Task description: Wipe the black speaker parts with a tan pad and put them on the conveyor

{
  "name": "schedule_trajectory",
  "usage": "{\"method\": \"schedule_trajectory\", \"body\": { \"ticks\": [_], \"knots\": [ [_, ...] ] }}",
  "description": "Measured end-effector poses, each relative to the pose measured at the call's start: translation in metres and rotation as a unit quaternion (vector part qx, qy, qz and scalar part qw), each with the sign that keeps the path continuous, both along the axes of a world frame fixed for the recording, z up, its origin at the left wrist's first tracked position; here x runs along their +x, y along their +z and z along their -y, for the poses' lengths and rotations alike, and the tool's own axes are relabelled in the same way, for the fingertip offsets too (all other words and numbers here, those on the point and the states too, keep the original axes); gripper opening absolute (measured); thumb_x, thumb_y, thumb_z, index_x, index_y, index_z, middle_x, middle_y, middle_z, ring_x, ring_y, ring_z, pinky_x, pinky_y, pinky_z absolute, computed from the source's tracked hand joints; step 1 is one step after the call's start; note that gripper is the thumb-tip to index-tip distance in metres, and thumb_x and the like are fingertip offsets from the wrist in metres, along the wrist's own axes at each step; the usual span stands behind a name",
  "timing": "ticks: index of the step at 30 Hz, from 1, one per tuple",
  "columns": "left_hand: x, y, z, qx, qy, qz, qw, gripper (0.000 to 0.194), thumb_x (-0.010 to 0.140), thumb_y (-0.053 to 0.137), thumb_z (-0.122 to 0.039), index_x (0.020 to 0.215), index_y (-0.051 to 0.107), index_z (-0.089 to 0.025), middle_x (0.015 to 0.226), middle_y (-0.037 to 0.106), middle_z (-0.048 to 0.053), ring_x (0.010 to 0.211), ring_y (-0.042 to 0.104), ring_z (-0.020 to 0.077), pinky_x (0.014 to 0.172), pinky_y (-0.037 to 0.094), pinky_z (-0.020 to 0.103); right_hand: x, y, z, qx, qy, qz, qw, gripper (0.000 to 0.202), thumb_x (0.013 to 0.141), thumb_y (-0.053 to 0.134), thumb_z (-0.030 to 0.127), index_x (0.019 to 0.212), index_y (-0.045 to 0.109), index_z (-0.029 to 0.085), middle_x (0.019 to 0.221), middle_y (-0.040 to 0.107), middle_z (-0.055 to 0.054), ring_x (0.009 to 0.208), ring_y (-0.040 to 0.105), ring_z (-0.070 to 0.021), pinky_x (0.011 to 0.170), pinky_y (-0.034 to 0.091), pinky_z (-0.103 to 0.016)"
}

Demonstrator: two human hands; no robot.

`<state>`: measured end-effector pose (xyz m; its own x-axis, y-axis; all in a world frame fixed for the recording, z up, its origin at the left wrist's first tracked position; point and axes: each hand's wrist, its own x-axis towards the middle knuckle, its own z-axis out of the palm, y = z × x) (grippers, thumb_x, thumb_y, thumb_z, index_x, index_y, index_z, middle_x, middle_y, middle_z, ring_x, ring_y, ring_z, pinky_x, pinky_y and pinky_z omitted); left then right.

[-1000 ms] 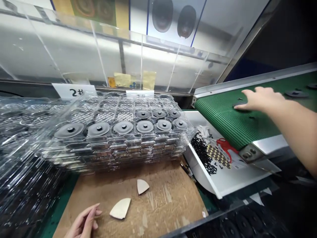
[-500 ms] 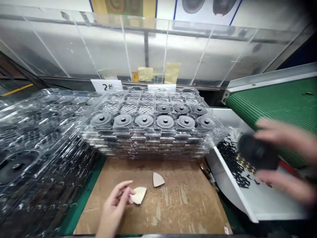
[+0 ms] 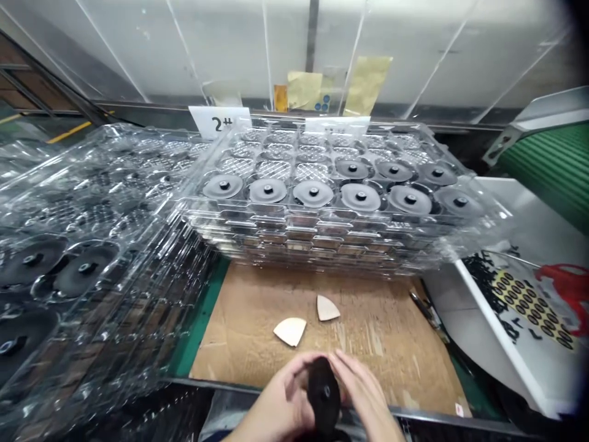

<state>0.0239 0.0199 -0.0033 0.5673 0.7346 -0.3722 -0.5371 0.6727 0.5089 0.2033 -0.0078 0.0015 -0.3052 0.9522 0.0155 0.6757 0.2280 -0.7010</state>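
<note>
Close to the front edge, a black rounded part (image 3: 324,393) is tilted on edge between my two hands, a small knob showing at its middle. My left hand (image 3: 285,396) wraps round its left side. Against its right side and top rest the fingers of my right hand (image 3: 363,393). Beyond them, two cream wedge-shaped pads, a left pad (image 3: 291,331) and a right pad (image 3: 327,308), lie apart on a brown cardboard sheet (image 3: 377,362). The underside of the black part is hidden.
A stack of clear plastic trays (image 3: 331,236) stands behind the cardboard, holding several grey-black discs (image 3: 313,192). More clear trays (image 3: 138,202) are at left. At right, a white bin (image 3: 501,356) holds small black pieces, a sticker sheet (image 3: 529,304) and a red tool (image 3: 564,291).
My right hand has brought the black part from above the white bin to the front middle. My left hand has let go of a cream pad and joined it. The view has shifted.
</note>
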Motion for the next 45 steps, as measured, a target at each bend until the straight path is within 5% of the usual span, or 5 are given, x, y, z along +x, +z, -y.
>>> {"method": "schedule_trajectory", "body": {
  "ticks": [5, 12, 22, 26, 45],
  "knots": [
    [-0.046, 0.020, 0.002, -0.097, 0.166, 0.002, 0.981, 0.054, 0.065, 0.072, -0.034, 0.115, 0.055, -0.021, 0.116, 0.059, 0.011, 0.105, 0.057, 0.0255, 0.096, 0.038, 0.037, -0.039, -0.010, -0.059, 0.015, -0.011, 0.012, 1.000, 0.042, 0.088, 0.042, 0.033, 0.128, 0.041, 0.019, 0.106, 0.056, -0.010, 0.075, 0.063, -0.0149, 0.066, 0.055, -0.027],
    [-0.084, 0.012, 0.012, -0.128, 0.277, 0.020, 0.952, 0.062, 0.070, 0.069, -0.023, 0.126, 0.042, -0.023, 0.125, 0.054, 0.012, 0.113, 0.052, 0.0273, 0.101, 0.034, 0.041, -0.096, -0.045, -0.069, 0.005, 0.024, -0.001, 1.000, 0.023, 0.084, 0.047, 0.027, 0.102, 0.058, 0.016, 0.099, 0.057, -0.010, 0.087, 0.060, -0.0190, 0.072, 0.052, -0.031],
    [-0.081, 0.038, 0.000, -0.109, 0.227, 0.045, 0.967, 0.052, 0.068, 0.070, -0.020, 0.117, 0.053, -0.022, 0.118, 0.060, 0.009, 0.107, 0.056, 0.0236, 0.093, 0.043, 0.032, -0.113, 0.057, -0.080, 0.059, -0.019, -0.077, 0.995, 0.026, 0.086, 0.047, 0.023, 0.111, 0.054, 0.024, 0.104, 0.062, -0.003, 0.093, 0.058, -0.0143, 0.081, 0.047, -0.026],
    [-0.079, 0.044, -0.004, -0.099, 0.204, -0.004, 0.974, 0.056, 0.059, 0.077, -0.023, 0.111, 0.058, -0.025, 0.112, 0.063, 0.006, 0.102, 0.058, 0.0227, 0.085, 0.047, 0.027, -0.125, 0.087, -0.064, 0.082, 0.130, -0.120, 0.981, 0.031, 0.082, 0.048, 0.012, 0.112, 0.053, 0.019, 0.088, 0.064, -0.003, 0.077, 0.060, -0.0122, 0.070, 0.049, -0.022],
    [-0.049, 0.074, -0.009, -0.080, 0.148, -0.069, 0.983, 0.047, 0.054, 0.080, -0.020, 0.099, 0.066, -0.024, 0.094, 0.071, 0.004, 0.089, 0.064, 0.0209, 0.084, 0.047, 0.030, -0.093, 0.098, -0.053, 0.161, 0.123, -0.108, 0.973, 0.028, 0.082, 0.050, 0.013, 0.109, 0.056, 0.018, 0.072, 0.062, -0.002, 0.065, 0.058, -0.0127, 0.063, 0.049, -0.025]
  ]
}}
